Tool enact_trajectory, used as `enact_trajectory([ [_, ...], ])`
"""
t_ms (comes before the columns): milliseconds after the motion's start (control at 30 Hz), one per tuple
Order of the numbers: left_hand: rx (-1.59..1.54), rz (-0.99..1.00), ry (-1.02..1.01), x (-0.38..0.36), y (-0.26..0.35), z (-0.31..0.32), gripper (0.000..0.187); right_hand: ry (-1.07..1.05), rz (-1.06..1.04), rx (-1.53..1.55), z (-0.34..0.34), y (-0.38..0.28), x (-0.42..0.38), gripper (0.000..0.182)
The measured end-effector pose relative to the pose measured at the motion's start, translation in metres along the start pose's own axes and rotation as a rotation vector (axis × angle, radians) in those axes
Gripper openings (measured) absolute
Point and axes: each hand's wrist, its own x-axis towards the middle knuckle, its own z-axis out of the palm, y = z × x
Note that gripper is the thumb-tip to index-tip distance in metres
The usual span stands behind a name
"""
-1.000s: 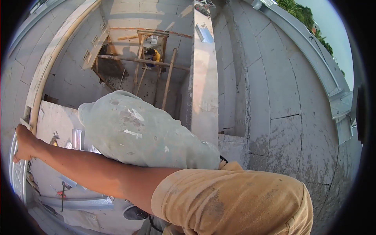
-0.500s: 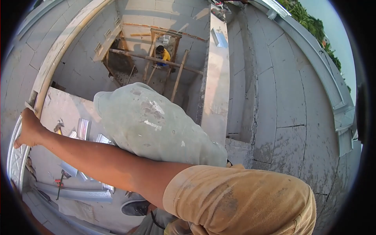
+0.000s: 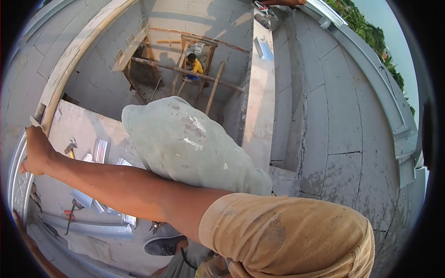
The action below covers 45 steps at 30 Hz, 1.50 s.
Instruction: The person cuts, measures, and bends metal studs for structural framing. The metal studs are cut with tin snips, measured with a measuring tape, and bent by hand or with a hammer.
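From a tan sleeve at the lower right, my right arm stretches across to the left edge. My right hand [image 3: 36,153] is closed around a curved, silvery patterned metal strip [image 3: 17,173], its fingers partly out of sight. My left hand [image 3: 19,222] is at the lower left edge, against the lower end of that strip; its fingers are too dim to make out. Beside my right hand, a pale wooden rail [image 3: 65,76] runs upward. Cut metal channel pieces [image 3: 100,150] and a hammer [image 3: 71,150] lie on the board below the rail.
My grey-trousered knee [image 3: 185,134] fills the middle. Beyond it is a deep block-walled opening, with poles [image 3: 215,85] and a person in yellow [image 3: 197,66] below. A red-handled clamp [image 3: 69,214] and a dark shoe [image 3: 162,245] are lower left; a narrow ledge [image 3: 259,102] stands right.
The view has shifted slightly, moving the knee and opening a little rightward. At the lower left, more of my left forearm and hand shows. My right hand stays at the strip.
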Motion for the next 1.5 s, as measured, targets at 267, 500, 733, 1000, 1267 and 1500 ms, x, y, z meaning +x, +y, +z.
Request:
enact_trajectory([
  [267, 0.048, 0.045, 0.041, -0.005, -0.009, -0.031, 0.063, -0.065, 0.057, -0.062, 0.005, -0.017, -0.009, 0.104],
  [500, 0.056, 0.132, 0.39, -0.075, 0.176, 0.016, 0.047, -0.147, -0.283, 0.148, -0.026, -0.049, -0.013, 0.067],
  [733, -0.233, 0.08, 0.24, -0.082, 0.178, 0.007, 0.037, -0.292, -0.337, 0.303, -0.031, -0.058, -0.007, 0.053],
  [1000, -0.074, 0.046, 0.412, -0.074, 0.15, 0.034, 0.047, -0.123, -0.206, -0.133, -0.022, -0.054, -0.018, 0.063],
  [1267, 0.053, -0.022, 0.546, -0.072, 0.141, 0.051, 0.054, -0.044, -0.09, -0.211, -0.007, -0.028, -0.016, 0.062],
  [1500, -0.066, -0.116, 0.328, -0.076, 0.151, 0.013, 0.054, -0.245, -0.022, 0.014, 0.005, -0.017, -0.016, 0.054],
])
